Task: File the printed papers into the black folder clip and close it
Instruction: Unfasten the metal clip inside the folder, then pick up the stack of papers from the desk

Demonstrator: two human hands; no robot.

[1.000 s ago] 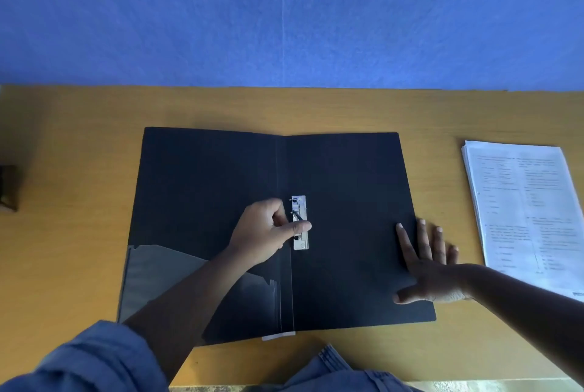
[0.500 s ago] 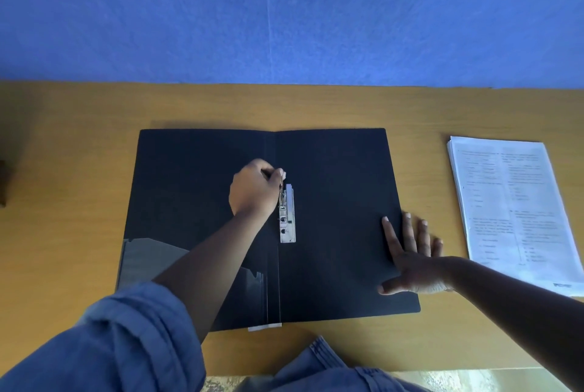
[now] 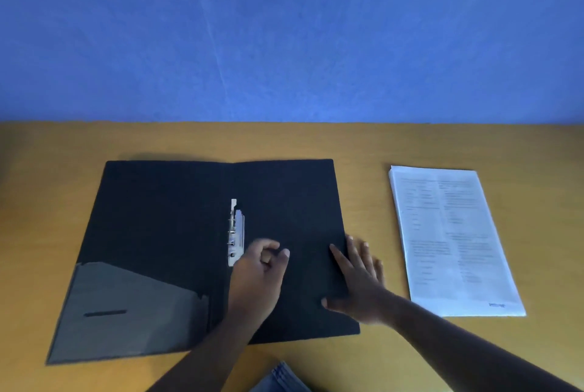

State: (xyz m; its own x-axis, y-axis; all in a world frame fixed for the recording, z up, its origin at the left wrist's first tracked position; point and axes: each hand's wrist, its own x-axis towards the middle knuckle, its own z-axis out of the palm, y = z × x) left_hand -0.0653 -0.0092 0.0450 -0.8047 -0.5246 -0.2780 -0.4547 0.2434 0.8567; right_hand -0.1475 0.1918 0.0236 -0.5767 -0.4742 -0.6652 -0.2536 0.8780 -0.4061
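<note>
A black folder [image 3: 164, 217] lies open and flat on the wooden table. Its metal clip [image 3: 235, 232] sits by the spine, with the lever raised. My left hand [image 3: 259, 268] hovers just right of the clip's lower end, fingers loosely curled and holding nothing. My right hand [image 3: 357, 277] lies flat, fingers spread, on the folder's right edge. A stack of printed papers [image 3: 452, 240] rests on the table to the right of the folder, apart from both hands.
The wooden table [image 3: 373, 145] ends at a blue wall [image 3: 284, 28] behind. A grey pocket [image 3: 126, 306] covers the lower part of the folder's left flap. Blue denim [image 3: 281, 379] shows at the bottom edge.
My left hand has let go of the clip lever and moved down and to the right. The lever now stands raised. My right hand stays on the folder's right edge.
</note>
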